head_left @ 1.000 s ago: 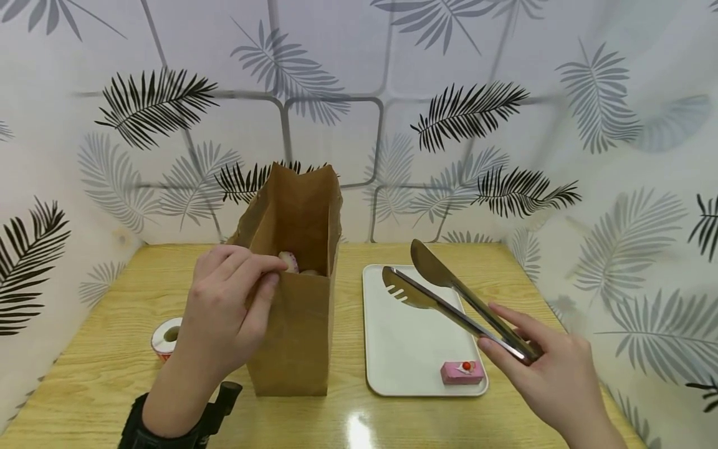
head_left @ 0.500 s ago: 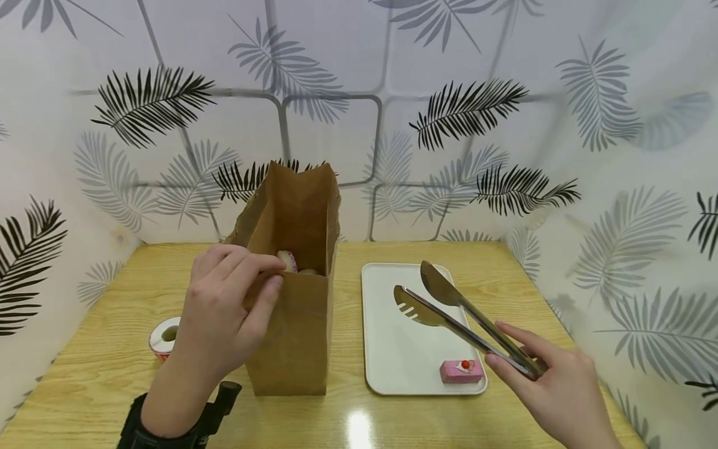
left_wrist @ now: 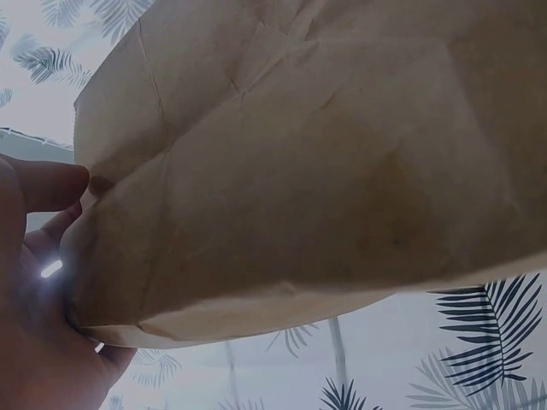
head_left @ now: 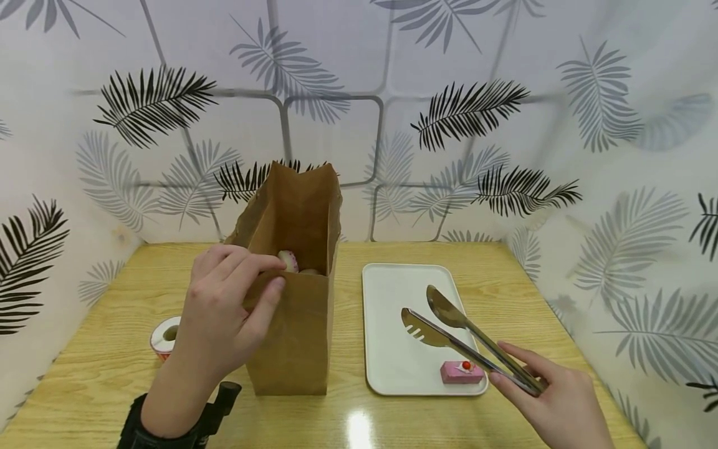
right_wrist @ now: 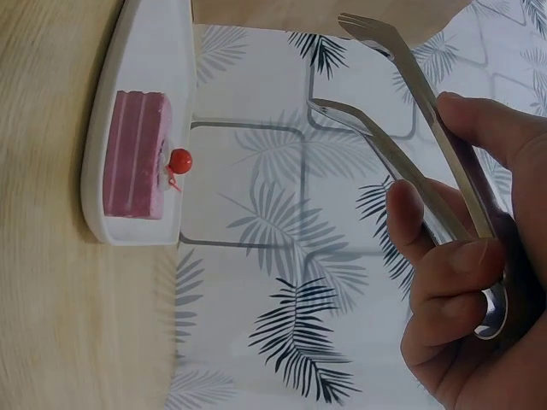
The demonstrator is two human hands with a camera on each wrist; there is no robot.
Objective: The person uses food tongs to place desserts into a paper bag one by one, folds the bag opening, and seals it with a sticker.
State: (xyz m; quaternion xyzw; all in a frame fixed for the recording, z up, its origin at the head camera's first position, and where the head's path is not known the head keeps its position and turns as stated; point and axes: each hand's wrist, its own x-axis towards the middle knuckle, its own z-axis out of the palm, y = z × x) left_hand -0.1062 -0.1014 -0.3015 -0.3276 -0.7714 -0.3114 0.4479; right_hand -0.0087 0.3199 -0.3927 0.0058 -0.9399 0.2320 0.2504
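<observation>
An upright brown paper bag has its mouth open, and my left hand pinches its near rim between thumb and fingers. Inside the bag shows a pale piece with purple specks, partly hidden by the rim. In my right hand are metal serving tongs, their two ends spread apart with nothing between them. The tongs' tips hang over a white tray. On the tray's near right corner lies a pink cake slice topped with a red cherry; the right wrist view shows the layered cake slice from the side.
A roll of white labels or tape stands on the wooden table left of the bag, partly behind my left forearm. A leaf-patterned curtain encloses the back and sides of the table.
My right hand has moved down and slightly right with the tongs, so their ends sit lower over the tray and closer to the cake slice. My left hand stays at the bag's rim.
</observation>
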